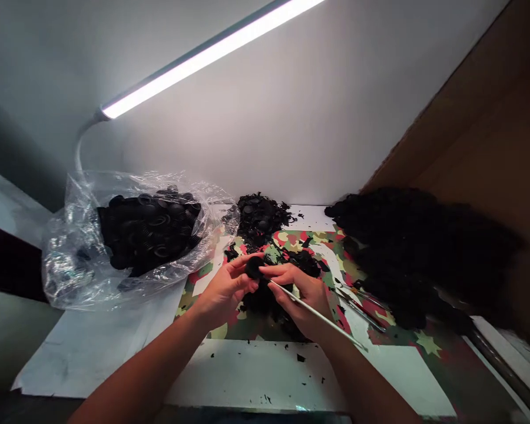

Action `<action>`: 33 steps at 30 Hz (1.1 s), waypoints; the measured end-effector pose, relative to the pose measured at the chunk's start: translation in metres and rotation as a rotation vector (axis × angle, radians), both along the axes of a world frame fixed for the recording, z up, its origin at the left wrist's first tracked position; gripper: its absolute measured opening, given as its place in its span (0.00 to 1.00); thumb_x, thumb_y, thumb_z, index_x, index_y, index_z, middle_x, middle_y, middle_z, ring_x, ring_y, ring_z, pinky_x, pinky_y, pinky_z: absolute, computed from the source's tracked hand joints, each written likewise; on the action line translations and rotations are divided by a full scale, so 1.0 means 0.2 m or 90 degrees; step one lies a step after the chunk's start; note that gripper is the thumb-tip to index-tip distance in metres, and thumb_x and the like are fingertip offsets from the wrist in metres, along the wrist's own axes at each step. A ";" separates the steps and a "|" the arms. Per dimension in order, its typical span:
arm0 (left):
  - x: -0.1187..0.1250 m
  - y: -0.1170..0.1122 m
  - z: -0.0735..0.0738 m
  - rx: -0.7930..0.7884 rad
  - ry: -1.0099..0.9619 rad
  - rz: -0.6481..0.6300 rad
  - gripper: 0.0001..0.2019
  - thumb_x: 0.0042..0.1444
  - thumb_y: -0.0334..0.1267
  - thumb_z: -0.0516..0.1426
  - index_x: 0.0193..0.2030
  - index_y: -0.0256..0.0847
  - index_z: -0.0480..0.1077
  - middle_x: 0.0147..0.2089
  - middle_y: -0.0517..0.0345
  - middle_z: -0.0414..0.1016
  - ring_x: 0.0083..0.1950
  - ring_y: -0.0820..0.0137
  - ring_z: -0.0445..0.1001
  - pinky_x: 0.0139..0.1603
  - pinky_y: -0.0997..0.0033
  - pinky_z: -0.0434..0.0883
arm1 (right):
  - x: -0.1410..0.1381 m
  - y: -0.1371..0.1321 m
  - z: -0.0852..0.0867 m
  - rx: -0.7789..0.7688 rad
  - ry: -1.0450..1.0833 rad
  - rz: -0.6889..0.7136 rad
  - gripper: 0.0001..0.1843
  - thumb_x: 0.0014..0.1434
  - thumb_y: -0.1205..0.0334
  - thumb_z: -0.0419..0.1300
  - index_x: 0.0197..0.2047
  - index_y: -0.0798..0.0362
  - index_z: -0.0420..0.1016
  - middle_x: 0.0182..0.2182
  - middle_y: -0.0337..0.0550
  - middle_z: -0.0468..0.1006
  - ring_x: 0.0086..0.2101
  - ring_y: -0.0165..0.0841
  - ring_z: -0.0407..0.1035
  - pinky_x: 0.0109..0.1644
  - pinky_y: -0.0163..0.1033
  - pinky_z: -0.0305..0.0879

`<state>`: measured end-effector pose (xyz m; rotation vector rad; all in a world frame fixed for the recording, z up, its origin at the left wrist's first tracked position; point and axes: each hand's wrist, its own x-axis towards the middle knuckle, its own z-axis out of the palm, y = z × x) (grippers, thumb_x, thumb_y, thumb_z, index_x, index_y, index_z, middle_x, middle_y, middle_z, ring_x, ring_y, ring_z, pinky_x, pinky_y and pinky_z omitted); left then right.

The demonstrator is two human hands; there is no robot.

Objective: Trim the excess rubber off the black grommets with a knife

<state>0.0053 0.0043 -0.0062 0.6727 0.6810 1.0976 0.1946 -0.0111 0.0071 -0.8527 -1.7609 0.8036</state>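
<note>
A small round black rubber part (254,267) is pinched between the thumb and fingers of my left hand (228,290). My right hand (305,297) grips a thin white stick-like tool (322,318), its shaft slanting down to the right past my wrist. The tool's front end lies at the black part, and fingertips of the right hand touch the part's right edge; the tip itself is hidden. Black scraps (302,262) lie under and behind both hands on a camouflage-patterned sheet (229,327).
At the left, a clear plastic bag (77,277) holds many black round parts (154,227). A black heap (262,215) stands behind the hands, a larger one (406,247) at the right. Tweezers-like metal tools (362,311) lie right of my hand. A lit lamp (212,59) hangs above.
</note>
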 end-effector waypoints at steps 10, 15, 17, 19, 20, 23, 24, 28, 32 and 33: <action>0.01 0.02 0.03 0.021 0.100 -0.048 0.28 0.44 0.43 0.73 0.54 0.42 0.79 0.46 0.46 0.82 0.39 0.69 0.77 0.40 0.75 0.72 | 0.65 -0.17 -0.19 -0.090 -0.362 -0.395 0.17 0.65 0.64 0.52 0.52 0.49 0.77 0.38 0.47 0.82 0.41 0.41 0.74 0.47 0.46 0.70; 0.16 -0.04 0.07 0.042 0.090 -0.140 0.29 0.36 0.37 0.76 0.50 0.41 0.80 0.44 0.49 0.82 0.34 0.69 0.79 0.30 0.78 0.71 | 0.86 -0.21 -0.37 -0.031 -0.449 -0.404 0.16 0.63 0.58 0.56 0.48 0.50 0.83 0.42 0.54 0.81 0.43 0.47 0.74 0.50 0.53 0.71; 0.19 -0.06 0.08 0.058 0.073 -0.141 0.27 0.39 0.35 0.75 0.49 0.43 0.80 0.40 0.52 0.82 0.35 0.67 0.80 0.30 0.77 0.72 | 0.86 -0.20 -0.37 -0.053 -0.375 -0.418 0.18 0.64 0.56 0.55 0.50 0.50 0.82 0.40 0.53 0.80 0.40 0.46 0.75 0.44 0.50 0.73; 0.21 -0.08 0.09 0.082 0.059 -0.133 0.24 0.41 0.35 0.74 0.48 0.42 0.80 0.39 0.53 0.82 0.37 0.65 0.81 0.33 0.75 0.74 | 0.83 -0.20 -0.32 -0.144 -0.253 -0.429 0.21 0.65 0.53 0.54 0.53 0.51 0.80 0.34 0.50 0.80 0.31 0.41 0.74 0.31 0.44 0.72; 0.22 -0.09 0.09 0.094 0.055 -0.130 0.22 0.42 0.35 0.74 0.47 0.42 0.80 0.40 0.52 0.83 0.37 0.65 0.81 0.35 0.74 0.75 | 0.80 -0.20 -0.28 -0.203 -0.182 -0.420 0.23 0.65 0.51 0.54 0.57 0.51 0.78 0.31 0.47 0.79 0.26 0.38 0.72 0.25 0.41 0.69; 0.22 -0.12 0.12 0.121 0.067 -0.120 0.20 0.46 0.38 0.73 0.47 0.42 0.80 0.42 0.51 0.83 0.38 0.67 0.81 0.38 0.73 0.77 | 0.68 -0.21 -0.14 -0.296 -0.006 -0.321 0.27 0.66 0.47 0.55 0.63 0.50 0.73 0.28 0.42 0.78 0.23 0.33 0.69 0.22 0.36 0.65; 0.22 -0.12 0.13 0.130 0.079 -0.117 0.19 0.47 0.38 0.72 0.47 0.42 0.80 0.43 0.50 0.83 0.38 0.67 0.81 0.39 0.72 0.77 | 0.64 -0.22 -0.09 -0.289 0.022 -0.286 0.27 0.66 0.45 0.56 0.62 0.49 0.74 0.32 0.45 0.80 0.25 0.33 0.71 0.24 0.36 0.67; 0.22 -0.14 0.18 0.179 0.158 -0.086 0.18 0.50 0.38 0.70 0.49 0.43 0.81 0.50 0.50 0.82 0.43 0.67 0.80 0.47 0.71 0.77 | 0.46 -0.27 0.08 -0.183 -0.031 -0.178 0.24 0.63 0.45 0.62 0.58 0.44 0.79 0.35 0.44 0.82 0.34 0.37 0.75 0.35 0.39 0.74; 0.20 -0.17 0.20 0.169 0.199 -0.076 0.23 0.54 0.38 0.68 0.58 0.46 0.76 0.50 0.51 0.81 0.46 0.65 0.79 0.49 0.70 0.77 | 0.33 -0.29 0.17 -0.056 -0.073 -0.115 0.18 0.66 0.51 0.60 0.58 0.40 0.79 0.32 0.41 0.80 0.29 0.33 0.74 0.32 0.36 0.73; 0.19 -0.17 0.20 0.167 0.208 -0.076 0.24 0.55 0.38 0.67 0.60 0.46 0.75 0.50 0.51 0.81 0.47 0.64 0.79 0.48 0.70 0.76 | 0.31 -0.29 0.18 -0.030 -0.071 -0.105 0.17 0.67 0.52 0.59 0.57 0.39 0.79 0.33 0.42 0.80 0.29 0.32 0.73 0.31 0.35 0.73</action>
